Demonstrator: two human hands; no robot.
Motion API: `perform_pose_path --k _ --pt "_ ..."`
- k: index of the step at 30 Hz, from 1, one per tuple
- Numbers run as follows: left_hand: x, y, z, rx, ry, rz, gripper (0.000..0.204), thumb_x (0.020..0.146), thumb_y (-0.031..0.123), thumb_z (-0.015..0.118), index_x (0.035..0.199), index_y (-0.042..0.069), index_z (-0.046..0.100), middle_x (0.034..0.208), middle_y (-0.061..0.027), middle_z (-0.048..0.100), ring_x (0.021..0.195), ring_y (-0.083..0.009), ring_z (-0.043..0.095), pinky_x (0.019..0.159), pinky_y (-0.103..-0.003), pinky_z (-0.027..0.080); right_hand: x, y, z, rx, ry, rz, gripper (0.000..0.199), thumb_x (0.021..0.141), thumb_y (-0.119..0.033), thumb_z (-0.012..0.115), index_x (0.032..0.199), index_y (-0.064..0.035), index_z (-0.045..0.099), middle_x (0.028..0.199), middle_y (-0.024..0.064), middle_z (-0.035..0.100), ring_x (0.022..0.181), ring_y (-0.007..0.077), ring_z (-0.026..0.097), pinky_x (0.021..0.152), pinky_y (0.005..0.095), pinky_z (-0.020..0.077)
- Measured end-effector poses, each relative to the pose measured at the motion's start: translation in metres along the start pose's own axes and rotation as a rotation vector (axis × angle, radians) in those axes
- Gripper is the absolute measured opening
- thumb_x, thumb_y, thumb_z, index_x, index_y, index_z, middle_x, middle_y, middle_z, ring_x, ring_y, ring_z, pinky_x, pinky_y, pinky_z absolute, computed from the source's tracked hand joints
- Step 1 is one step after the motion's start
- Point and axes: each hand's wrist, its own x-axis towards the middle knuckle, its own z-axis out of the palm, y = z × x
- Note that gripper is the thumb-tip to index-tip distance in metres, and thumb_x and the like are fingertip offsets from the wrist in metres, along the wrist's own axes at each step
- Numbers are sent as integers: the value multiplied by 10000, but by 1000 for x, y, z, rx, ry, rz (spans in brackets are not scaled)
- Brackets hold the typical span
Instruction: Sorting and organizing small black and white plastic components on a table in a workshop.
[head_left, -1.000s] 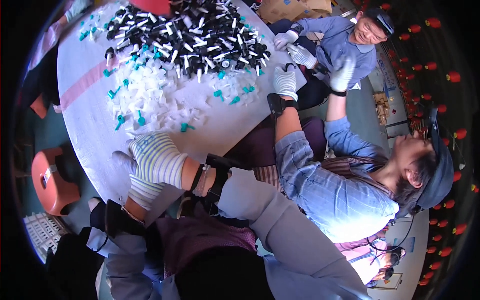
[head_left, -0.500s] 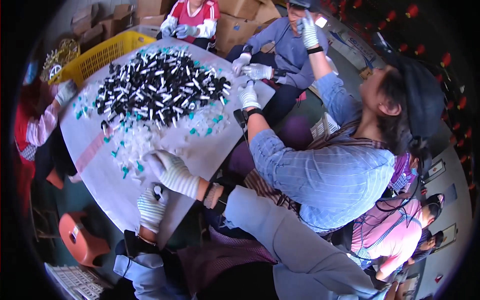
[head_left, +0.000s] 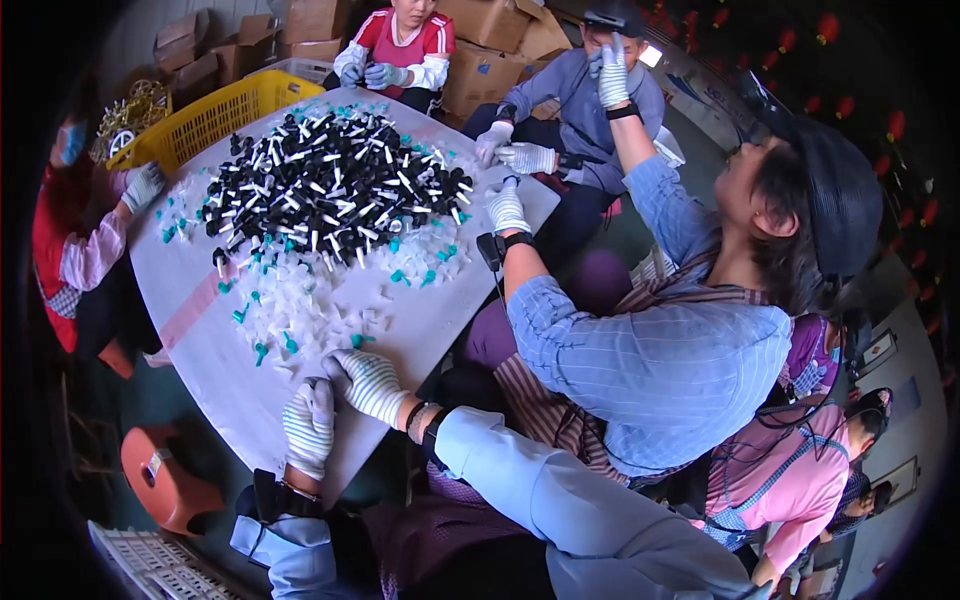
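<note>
My left hand [head_left: 308, 425], in a striped white glove, is closed at the near edge of the table. A small plastic part, black with white, showed in its fingers a moment earlier; the fingers now cover it. Against its fingertips my right hand [head_left: 368, 385], gloved alike, is pinched closed. Whatever it holds is hidden. Just beyond both hands lie loose translucent white plastic pieces [head_left: 300, 318] and several small teal pieces [head_left: 262, 354]. Farther back, a large heap of black parts with white stems [head_left: 330, 185] covers the middle of the table.
The pale table [head_left: 215, 375] narrows toward me. A co-worker [head_left: 640, 340] in a blue striped shirt sits close on my right; others sit around the far sides. A yellow basket [head_left: 205, 135] stands at the far left, an orange stool [head_left: 170, 480] on the floor near left.
My right hand has drawn back from the white pieces to my left fingertips, and its fingers have closed. The part in my left hand has become covered. The whole view has shifted slightly.
</note>
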Motion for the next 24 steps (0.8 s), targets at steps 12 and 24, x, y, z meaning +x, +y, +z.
perform_pose_path --k 12,24 --pt "-7 30 -119 -654 911 -232 381 962 427 506 995 53 570 690 -35 549 529 -111 524 516 -258 440 3 42 -19 -105 -42 -75 309 970 -273 449 1006 -61 670 942 160 683 847 355 636 763 418 502" --pt "-323 -57 -383 -470 2130 -411 437 852 441 592 1164 135 595 1070 -128 644 1053 -275 576 1021 -490 385 12 23 -13 -27 -25 -92 250 918 -290 525 942 -91 673 878 155 675 776 348 641 688 438 509"
